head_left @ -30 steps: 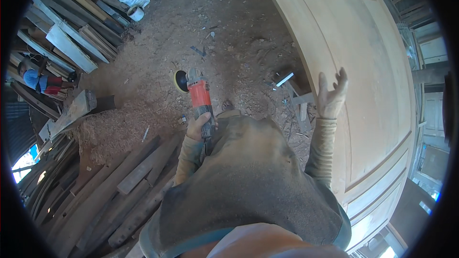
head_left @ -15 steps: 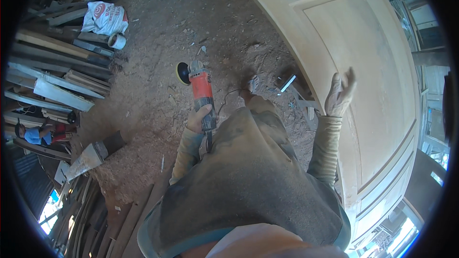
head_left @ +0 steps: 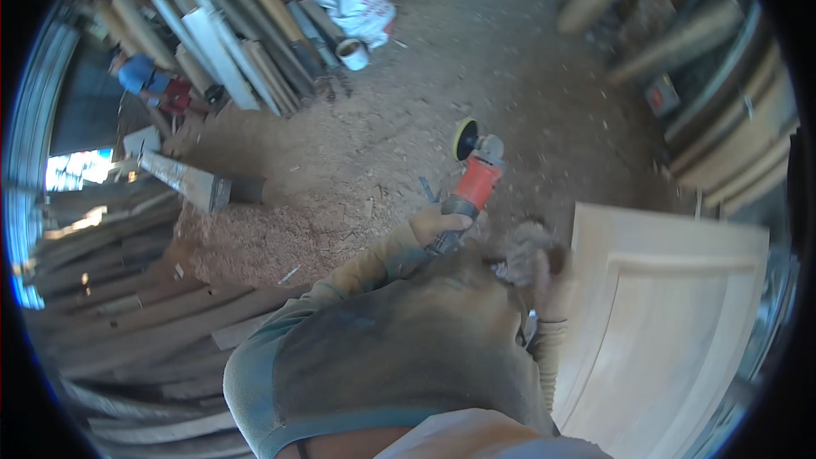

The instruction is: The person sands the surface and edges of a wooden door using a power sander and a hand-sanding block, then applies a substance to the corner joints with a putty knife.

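Note:
My left hand [head_left: 435,224] is wrapped round the dark handle end of a red angle grinder [head_left: 481,185]. A round backing pad [head_left: 465,139], black with a yellow edge, is fitted to its head, which points away from me over the floor. My right hand [head_left: 552,285] is smeared by motion, in front of my body beside the left edge of a pale wooden panel door [head_left: 663,323]. Its fingers cannot be made out. A blurred greyish shape [head_left: 523,248] shows just beyond that hand; its kind is unclear.
Wood shavings [head_left: 297,229] cover the ground. Stacked boards [head_left: 246,42] lie at far left, near a white sack [head_left: 353,2] and a small white bucket [head_left: 352,53]. Another person [head_left: 149,81] is at the left. Planks [head_left: 153,357] fill the near left; timber [head_left: 680,42] stands far right.
The whole view has turned, so the door now sits lower right. The grinder stays in my left hand, further right in view. My right hand, spread over the door before, is now blurred nearer my body.

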Motion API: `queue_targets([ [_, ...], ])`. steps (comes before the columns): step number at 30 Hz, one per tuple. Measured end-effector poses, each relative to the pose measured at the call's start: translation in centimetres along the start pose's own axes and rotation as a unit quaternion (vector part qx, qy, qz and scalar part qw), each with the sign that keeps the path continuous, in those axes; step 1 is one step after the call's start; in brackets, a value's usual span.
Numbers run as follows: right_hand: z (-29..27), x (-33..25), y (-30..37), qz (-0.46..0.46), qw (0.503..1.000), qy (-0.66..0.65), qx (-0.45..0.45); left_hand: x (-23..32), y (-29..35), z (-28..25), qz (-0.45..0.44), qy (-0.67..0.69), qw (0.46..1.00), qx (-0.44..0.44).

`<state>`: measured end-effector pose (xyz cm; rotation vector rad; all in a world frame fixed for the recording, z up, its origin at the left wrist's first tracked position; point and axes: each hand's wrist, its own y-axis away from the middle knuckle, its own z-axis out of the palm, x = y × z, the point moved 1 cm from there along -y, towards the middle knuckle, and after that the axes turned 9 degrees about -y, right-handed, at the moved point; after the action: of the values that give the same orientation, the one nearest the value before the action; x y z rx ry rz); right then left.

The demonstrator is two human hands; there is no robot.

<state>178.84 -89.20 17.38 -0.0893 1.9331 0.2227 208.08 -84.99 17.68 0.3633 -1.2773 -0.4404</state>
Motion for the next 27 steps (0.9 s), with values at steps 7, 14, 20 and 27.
queue_targets([
  [7,14.8,2.5,-10.1,-0.098,0.921,0.083,-0.367,9.6,-3.9,-5.2,0.162,0.022,0.986,0.041],
  [14,28.5,-2.6,-19.4,-0.053,0.822,-0.003,-0.567,21.1,-5.1,-14.7,0.287,0.049,0.950,0.117],
  [20,38.2,-0.7,-24.2,-0.032,0.851,0.053,-0.522,25.0,-4.1,-22.3,0.300,0.061,0.941,0.146],
  [27,43.0,1.0,-28.2,-0.110,0.851,0.058,-0.510,24.2,-3.0,-25.8,0.302,0.076,0.921,0.234],
])
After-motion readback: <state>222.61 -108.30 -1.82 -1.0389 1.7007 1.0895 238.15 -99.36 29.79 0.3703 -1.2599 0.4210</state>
